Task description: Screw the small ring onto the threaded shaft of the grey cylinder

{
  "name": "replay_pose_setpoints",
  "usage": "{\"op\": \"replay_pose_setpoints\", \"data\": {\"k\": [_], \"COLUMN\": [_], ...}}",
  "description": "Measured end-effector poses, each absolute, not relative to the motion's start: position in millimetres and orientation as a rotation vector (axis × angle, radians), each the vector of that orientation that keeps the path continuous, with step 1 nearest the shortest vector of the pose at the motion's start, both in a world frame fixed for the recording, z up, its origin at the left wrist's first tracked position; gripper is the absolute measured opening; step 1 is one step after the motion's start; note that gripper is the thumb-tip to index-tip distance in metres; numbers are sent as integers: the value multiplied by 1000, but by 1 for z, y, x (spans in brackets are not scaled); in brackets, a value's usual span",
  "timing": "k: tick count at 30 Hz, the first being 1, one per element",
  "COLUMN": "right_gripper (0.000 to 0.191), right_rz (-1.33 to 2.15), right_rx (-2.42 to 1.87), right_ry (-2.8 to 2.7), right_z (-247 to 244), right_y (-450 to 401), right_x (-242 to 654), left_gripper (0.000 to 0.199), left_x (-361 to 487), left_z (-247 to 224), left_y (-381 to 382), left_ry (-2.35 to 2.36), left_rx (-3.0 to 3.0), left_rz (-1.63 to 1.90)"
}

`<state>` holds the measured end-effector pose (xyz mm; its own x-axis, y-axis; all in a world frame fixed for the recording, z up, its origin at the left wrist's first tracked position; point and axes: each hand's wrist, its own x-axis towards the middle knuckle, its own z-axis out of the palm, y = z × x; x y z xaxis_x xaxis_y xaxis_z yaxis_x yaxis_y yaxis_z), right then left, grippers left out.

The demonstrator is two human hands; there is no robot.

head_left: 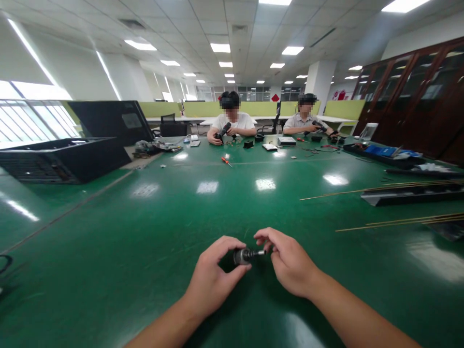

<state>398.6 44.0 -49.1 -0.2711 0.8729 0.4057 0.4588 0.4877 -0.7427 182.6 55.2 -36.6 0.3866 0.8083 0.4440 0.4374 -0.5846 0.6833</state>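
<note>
My left hand holds a dark, stubby cylinder with a slim metal shaft between thumb and fingers, just above the green table. The shaft points right. It could be a small motor or a drill part; its exact kind does not show. My right hand hovers at the shaft's tip, its index finger stretched and the others loosely bent. Whether a fingertip touches the shaft, I cannot tell.
An orange-handled screwdriver lies farther up the table. Thin brass-coloured rods and a dark metal channel are at right. A black computer case stands left. Two people work across the table with tools and small parts.
</note>
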Motion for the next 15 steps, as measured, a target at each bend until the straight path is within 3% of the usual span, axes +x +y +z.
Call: {"op": "replay_pose_setpoints", "data": {"k": [7, 15], "right_gripper": [56, 28], "right_rz": [583, 496], "right_rx": [-1124, -1142], "right_ry": [-1976, -2014], "right_z": [-41, -39], "right_y": [36, 34], "right_x": [395, 392], "left_gripper": [28, 28], "left_x": [189, 190], "left_z": [-38, -38], "left_y": [52, 49], "left_ry": [991, 988], "left_rx": [2192, 2197], "left_rz": [1141, 1142]}}
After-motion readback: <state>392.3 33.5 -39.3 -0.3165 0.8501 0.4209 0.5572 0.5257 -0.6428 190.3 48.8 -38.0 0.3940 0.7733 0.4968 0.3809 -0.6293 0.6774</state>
